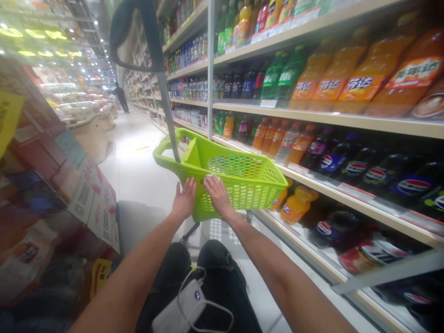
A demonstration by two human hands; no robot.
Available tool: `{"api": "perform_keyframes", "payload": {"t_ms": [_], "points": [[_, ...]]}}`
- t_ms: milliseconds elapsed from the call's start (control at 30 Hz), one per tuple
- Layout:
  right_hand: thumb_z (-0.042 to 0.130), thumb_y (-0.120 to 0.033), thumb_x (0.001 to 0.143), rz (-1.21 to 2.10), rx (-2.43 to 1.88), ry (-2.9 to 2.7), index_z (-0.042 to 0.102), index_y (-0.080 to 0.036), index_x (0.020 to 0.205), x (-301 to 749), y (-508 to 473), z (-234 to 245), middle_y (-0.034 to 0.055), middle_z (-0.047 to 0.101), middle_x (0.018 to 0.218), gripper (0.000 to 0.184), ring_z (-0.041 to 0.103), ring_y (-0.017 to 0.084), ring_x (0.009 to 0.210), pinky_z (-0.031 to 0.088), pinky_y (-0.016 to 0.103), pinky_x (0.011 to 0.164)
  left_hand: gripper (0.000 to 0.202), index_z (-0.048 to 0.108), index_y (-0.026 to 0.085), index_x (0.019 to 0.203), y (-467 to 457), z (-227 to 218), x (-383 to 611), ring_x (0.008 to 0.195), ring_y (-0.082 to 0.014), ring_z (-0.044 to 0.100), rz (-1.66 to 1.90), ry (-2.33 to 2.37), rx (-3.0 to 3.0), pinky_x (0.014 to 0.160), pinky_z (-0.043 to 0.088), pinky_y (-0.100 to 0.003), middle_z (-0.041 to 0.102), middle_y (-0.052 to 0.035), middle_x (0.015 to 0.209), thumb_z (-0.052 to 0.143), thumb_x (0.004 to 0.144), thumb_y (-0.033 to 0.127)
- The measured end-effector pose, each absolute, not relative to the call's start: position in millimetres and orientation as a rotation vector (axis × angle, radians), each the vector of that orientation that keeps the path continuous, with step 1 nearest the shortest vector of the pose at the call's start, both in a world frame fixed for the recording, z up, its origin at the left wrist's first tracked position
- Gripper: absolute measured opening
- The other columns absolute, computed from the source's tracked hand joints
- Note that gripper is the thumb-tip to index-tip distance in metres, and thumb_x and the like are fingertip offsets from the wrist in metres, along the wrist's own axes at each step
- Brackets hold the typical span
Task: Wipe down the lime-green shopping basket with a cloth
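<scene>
The left hand (183,201) and right hand (218,195) rest spread, ungripping, on a lime-green plastic wheeled basket (239,196), just beside cream drinks shelving (347,119); a pale tiled aisle (135,171) opens leftward.

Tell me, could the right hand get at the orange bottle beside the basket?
Probably yes. The right hand rests on the basket, and the orange bottle sits just past the basket's far corner. Only the basket lies between them, so the hand could likely pass over it.
</scene>
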State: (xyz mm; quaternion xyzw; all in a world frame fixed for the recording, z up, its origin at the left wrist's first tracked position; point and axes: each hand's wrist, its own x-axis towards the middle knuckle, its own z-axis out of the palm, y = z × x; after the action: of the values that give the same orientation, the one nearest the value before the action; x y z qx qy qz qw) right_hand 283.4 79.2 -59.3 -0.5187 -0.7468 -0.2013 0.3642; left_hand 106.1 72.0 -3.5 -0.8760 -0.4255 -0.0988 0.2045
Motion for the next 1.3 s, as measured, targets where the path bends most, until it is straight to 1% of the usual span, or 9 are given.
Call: {"api": "perform_keyframes", "payload": {"t_ms": [167,233,367,500,700,833,1067,1167,1300], "points": [[0.033,-0.001,0.083,-0.494,-1.372,-2.016,0.05,-0.019,0.124,292.7,67.5,-95.4,0.0102,0.048,0.132,0.048,0.03,0.019,0.131,0.029,0.05,0.103,0.059,0.028,0.005,0.136,72.1,-7.6,93.1,0.136,-0.0251,0.014,-0.25,-1.202,-2.447,0.108,0.011,-0.054,0.02,-0.0139,0.147,0.029,0.077,0.008],[0.033,-0.001,0.083,-0.498,-1.355,-2.02,0.049,-0.019,0.125,285.5,65.6,-88.6,0.0098,0.047,0.133,0.048,0.028,0.019,0.132,0.029,0.049,0.104,0.06,0.028,0.005,0.136,72.4,-9.3,88.2,0.136,-0.0255,0.015,-0.24,-1.224,-2.442,0.108,0.011,-0.054,0.019,-0.0139,0.147,0.029,0.076,0.008],[0.034,-0.007,0.087,-0.547,-1.262,-1.958,0.048,-0.019,0.126,257.7,73.3,-45.2,0.0073,0.042,0.137,0.044,0.02,0.019,0.135,0.026,0.046,0.106,0.062,0.025,0.004,0.137,74.0,-5.3,81.6,0.136,-0.0256,0.013,-0.252,-1.305,-2.405,0.108,0.01,-0.055,0.019,-0.0143,0.147,0.031,0.075,0.009],[0.033,-0.007,0.088,-0.596,-1.231,-1.953,0.049,-0.019,0.125,241.1,86.7,-17.3,0.0067,0.042,0.137,0.043,0.02,0.02,0.135,0.027,0.047,0.106,0.064,0.024,0.004,0.138,76.7,2.7,77.2,0.137,-0.0252,0.011,-0.241,-1.396,-2.369,0.108,0.01,-0.055,0.018,-0.0138,0.148,0.031,0.074,0.009],[0.036,-0.003,0.084,-0.553,-1.297,-2.031,0.05,-0.018,0.124,252.5,86.4,-50.5,0.0085,0.043,0.136,0.045,0.026,0.022,0.133,0.03,0.049,0.104,0.064,0.025,0.004,0.137,76.7,-0.9,69.3,0.137,-0.0253,0.011,-0.233,-1.416,-2.346,0.108,0.011,-0.055,0.017,-0.0126,0.148,0.032,0.073,0.008],[0.035,0.0,0.083,-0.504,-1.326,-2.094,0.053,-0.017,0.121,254.7,75.4,-70.8,0.0099,0.05,0.13,0.045,0.033,0.022,0.129,0.033,0.048,0.101,0.066,0.025,0.005,0.138,75.2,-6.0,64.7,0.137,-0.0252,0.011,-0.236,-1.416,-2.351,0.108,0.011,-0.054,0.016,-0.0126,0.148,0.033,0.073,0.008],[0.037,-0.008,0.087,-0.518,-1.189,-2.044,0.048,-0.023,0.126,216.4,85.4,-18.9,0.0052,0.041,0.138,0.043,0.017,0.02,0.135,0.023,0.047,0.108,0.067,0.024,0.005,0.138,77.1,-4.3,57.7,0.137,-0.0248,0.009,-0.232,-1.454,-2.337,0.107,0.01,-0.055,0.016,-0.0132,0.148,0.033,0.072,0.008],[0.038,-0.01,0.089,-0.53,-1.167,-2.078,0.048,-0.023,0.125,207.6,95.8,-7.9,0.0045,0.041,0.138,0.04,0.02,0.02,0.135,0.021,0.048,0.108,0.067,0.024,0.005,0.138,78.3,-5.2,52.4,0.137,-0.0252,0.009,-0.246,-1.447,-2.324,0.107,0.01,-0.056,0.016,-0.0132,0.148,0.034,0.071,0.008],[0.04,-0.011,0.088,-0.501,-1.145,-2.227,0.052,-0.023,0.12,213.7,93.4,-38.0,0.0057,0.046,0.134,0.036,0.028,0.021,0.132,0.025,0.049,0.106,0.067,0.025,0.006,0.137,77.3,-10.8,43.5,0.137,-0.0261,0.012,-0.251,-1.443,-2.306,0.107,0.012,-0.055,0.016,-0.013,0.148,0.034,0.071,0.008]]}}
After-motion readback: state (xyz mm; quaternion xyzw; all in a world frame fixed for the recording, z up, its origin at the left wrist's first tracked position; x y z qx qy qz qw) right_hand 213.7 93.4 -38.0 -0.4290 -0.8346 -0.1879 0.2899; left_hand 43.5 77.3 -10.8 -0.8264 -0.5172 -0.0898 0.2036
